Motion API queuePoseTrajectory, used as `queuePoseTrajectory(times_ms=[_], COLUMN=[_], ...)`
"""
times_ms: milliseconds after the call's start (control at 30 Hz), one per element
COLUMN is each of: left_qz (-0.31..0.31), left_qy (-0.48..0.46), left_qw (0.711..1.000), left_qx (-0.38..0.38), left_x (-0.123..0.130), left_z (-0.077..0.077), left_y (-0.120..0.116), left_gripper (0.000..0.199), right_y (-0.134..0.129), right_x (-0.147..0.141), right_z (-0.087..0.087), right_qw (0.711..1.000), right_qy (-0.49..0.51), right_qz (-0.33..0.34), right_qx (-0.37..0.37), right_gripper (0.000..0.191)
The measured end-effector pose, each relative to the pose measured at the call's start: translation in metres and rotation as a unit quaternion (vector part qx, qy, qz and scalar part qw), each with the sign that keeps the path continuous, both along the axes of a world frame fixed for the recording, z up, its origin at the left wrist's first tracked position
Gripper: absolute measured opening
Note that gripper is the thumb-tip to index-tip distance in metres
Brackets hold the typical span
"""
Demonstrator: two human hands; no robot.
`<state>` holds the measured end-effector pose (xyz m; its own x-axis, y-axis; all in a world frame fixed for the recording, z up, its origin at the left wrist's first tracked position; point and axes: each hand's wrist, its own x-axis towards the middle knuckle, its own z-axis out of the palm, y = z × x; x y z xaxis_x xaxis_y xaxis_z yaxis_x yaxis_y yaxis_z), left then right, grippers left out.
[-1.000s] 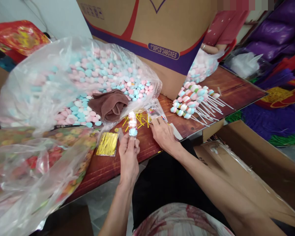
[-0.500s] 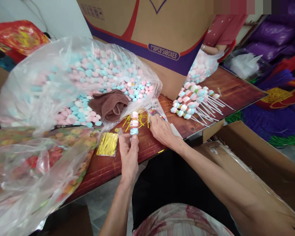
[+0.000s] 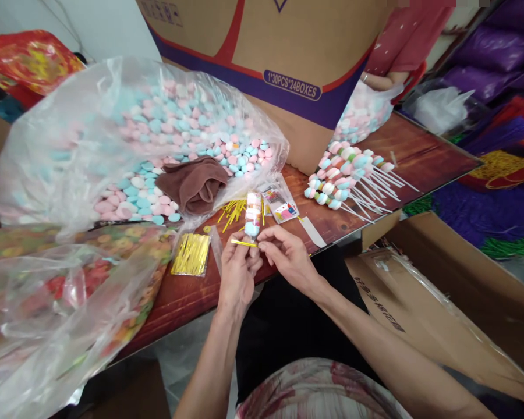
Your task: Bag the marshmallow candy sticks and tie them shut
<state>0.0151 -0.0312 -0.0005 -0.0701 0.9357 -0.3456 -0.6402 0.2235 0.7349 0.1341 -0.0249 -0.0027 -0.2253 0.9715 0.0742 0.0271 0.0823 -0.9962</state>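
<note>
The person's two hands were close together above the near edge of the dark reddish-brown wood-patterned worktop (image 3: 179, 299), with the fingers of both bent inward. The left hand (image 3: 237, 270) was clamped on the lower end of a short upright stack of pink, white and blue marshmallows in clear printed film (image 3: 252, 215), which rose above the thumb. A thin flat strip of shiny gold tie (image 3: 243, 243) lay across the left thumb, just below the lowest blue piece; the right hand (image 3: 290, 253) pinched its right end between thumb and forefinger. Whether the strip passed around the film could not be told. Beyond the stack lay loose gold ties (image 3: 232, 214), and to its left a clear square packet of gold ties (image 3: 191, 255). Small clear printed bags (image 3: 286, 208) lay just beyond the right hand, with a plain white strip (image 3: 313, 231) to their right. Farther left, a crumpled brown cloth (image 3: 196, 185) rested against a large clear plastic bag of pastel marshmallows (image 3: 157, 125). On the far right, finished marshmallow skewers with white sticks (image 3: 347, 174) were heaped beside a tall brown carton with purple and red bands (image 3: 297, 64).
</note>
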Motion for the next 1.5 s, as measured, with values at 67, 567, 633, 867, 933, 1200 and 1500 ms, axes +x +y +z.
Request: queuePoseTrajectory(times_ms=[67, 567, 633, 867, 933, 1200, 1500], left_qz=[0.009, -0.026, -0.012, -0.035, -0.066, -0.151, -0.024], left_qy=[0.025, 0.052, 0.057, -0.075, -0.163, -0.251, 0.137], left_qw=[1.0, 0.994, 0.994, 0.997, 0.984, 0.948, 0.988], left_qx=[0.005, 0.094, 0.096, 0.007, -0.042, -0.126, 0.063], left_x=[0.004, 0.02, 0.021, 0.019, 0.016, 0.004, 0.029], left_z=[0.0, -0.004, -0.006, 0.001, 0.007, 0.01, -0.006], left_y=[-0.001, -0.012, -0.011, -0.007, -0.008, -0.013, -0.017], left_gripper=[0.031, 0.025, 0.028, 0.022, 0.021, 0.023, 0.024], right_y=[-0.001, -0.009, -0.009, -0.013, -0.013, 0.002, -0.007], right_x=[0.0, 0.003, 0.003, 0.003, 0.005, 0.032, 0.015], right_z=[0.0, -0.005, -0.004, -0.004, 0.0, 0.015, 0.008], right_qw=[0.999, 0.921, 0.932, 0.993, 0.997, 0.992, 0.942], right_qy=[0.015, -0.252, -0.243, -0.051, 0.001, -0.056, -0.292], right_qz=[-0.026, -0.172, -0.161, -0.108, -0.077, 0.083, -0.086], right_qx=[-0.027, 0.243, 0.216, 0.012, -0.019, 0.078, 0.14], right_gripper=[0.007, 0.02, 0.018, 0.016, 0.017, 0.017, 0.014])
